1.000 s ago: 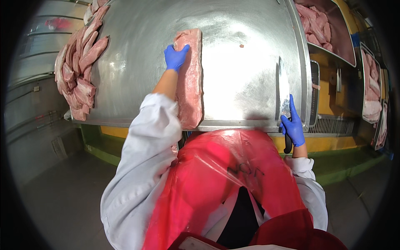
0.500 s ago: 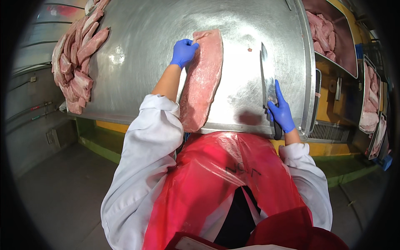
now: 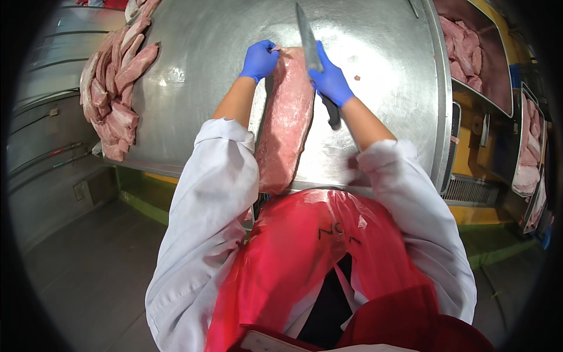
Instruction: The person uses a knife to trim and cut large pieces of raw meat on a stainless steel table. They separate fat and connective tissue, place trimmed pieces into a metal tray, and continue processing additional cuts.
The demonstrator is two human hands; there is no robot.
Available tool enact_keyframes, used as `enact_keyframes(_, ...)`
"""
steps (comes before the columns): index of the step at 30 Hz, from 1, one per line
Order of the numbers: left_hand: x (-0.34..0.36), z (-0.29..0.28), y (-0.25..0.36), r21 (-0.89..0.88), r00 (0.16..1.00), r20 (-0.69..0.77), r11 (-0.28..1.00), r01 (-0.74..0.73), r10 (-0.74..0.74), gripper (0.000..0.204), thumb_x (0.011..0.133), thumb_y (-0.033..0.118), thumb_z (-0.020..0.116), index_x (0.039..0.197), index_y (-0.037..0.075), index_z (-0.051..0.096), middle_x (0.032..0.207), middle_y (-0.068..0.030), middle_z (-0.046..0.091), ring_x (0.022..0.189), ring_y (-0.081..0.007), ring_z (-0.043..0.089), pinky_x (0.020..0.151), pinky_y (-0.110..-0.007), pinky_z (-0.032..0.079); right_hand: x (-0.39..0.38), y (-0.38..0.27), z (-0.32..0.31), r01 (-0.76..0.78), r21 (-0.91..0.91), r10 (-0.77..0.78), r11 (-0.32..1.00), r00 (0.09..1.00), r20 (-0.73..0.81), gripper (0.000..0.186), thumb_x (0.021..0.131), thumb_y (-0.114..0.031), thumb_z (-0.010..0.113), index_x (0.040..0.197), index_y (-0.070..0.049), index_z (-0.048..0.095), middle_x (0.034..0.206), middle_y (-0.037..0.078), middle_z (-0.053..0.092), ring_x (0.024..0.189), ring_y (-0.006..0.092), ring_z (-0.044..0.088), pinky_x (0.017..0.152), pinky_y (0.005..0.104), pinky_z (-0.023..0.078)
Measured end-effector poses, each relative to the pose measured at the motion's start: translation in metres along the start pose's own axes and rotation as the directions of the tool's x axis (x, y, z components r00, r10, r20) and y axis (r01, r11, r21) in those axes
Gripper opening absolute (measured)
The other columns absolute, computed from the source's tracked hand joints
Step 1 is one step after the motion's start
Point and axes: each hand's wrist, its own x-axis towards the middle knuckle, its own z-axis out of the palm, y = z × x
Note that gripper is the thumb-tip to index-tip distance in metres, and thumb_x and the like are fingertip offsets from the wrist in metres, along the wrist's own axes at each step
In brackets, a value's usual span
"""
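A long slab of pale pink meat [image 3: 283,129] lies lengthwise on the steel table. At its far left corner, my left hand [image 3: 260,60] in a blue glove has its fingers closed on the meat's edge. In the blue-gloved grip of my right hand [image 3: 329,81] is a long knife [image 3: 307,32] with a black handle, its blade pointing away from me above the far right end of the slab. My forearms in rolled white sleeves reach in from below, over a red plastic apron.
A heap of meat strips [image 3: 114,88] lies along the left end of the steel table [image 3: 205,35]. At the right, beyond the raised rim, stand a tub of meat [image 3: 466,53] and a narrower tray of meat [image 3: 529,141]. A small meat scrap [image 3: 357,78] sits right of the knife.
My right hand has swung the knife leftward and forward from the table's right side to the slab. The slab has shifted right, and my left hand has moved from atop it to its corner.
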Motion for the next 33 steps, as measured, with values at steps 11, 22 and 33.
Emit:
enact_keyframes(11, -0.007, -0.003, -0.018, -0.135, 1.000, 0.012, 0.990, 0.029, -0.028, 0.020, 0.085, 0.014, 0.069, 0.099, 0.000, 0.070, 0.083, -0.0127, 0.071, 0.074, -0.0181, 0.067, 0.072, -0.031, 0.053, 0.017, -0.046, -0.058, 0.019, -0.361, 0.229, 0.932, 0.742, 0.630, 0.079, 0.090, -0.010, 0.052, 0.161, -0.026, 0.020, 0.075, 0.007, 0.063, 0.055, 0.0134, 0.058, 0.051, 0.0271, 0.050)
enact_keyframes(22, -0.007, -0.020, -0.011, -0.497, 0.995, -0.051, 0.866, 0.054, -0.091, 0.017, 0.087, 0.012, 0.070, 0.097, -0.001, 0.071, 0.084, -0.0076, 0.072, 0.075, -0.0142, 0.066, 0.071, -0.030, 0.053, 0.007, -0.058, -0.075, 0.119, -0.486, 0.318, 0.866, 0.618, 0.719, 0.079, 0.092, -0.008, 0.048, 0.160, -0.032, 0.018, 0.074, 0.010, 0.065, 0.056, 0.0174, 0.063, 0.052, 0.0330, 0.056)
enact_keyframes(33, -0.079, -0.091, -0.050, -0.803, 0.980, -0.060, 0.592, 0.067, -0.192, 0.024, 0.089, 0.011, 0.072, 0.106, -0.005, 0.066, 0.092, -0.0071, 0.067, 0.076, -0.0134, 0.059, 0.069, -0.027, 0.048, -0.080, -0.104, -0.099, 0.035, -0.591, 0.457, 0.806, 0.597, 0.659, 0.075, 0.093, -0.009, 0.052, 0.159, -0.029, 0.025, 0.065, 0.005, 0.061, 0.051, 0.0104, 0.058, 0.054, 0.0279, 0.053)
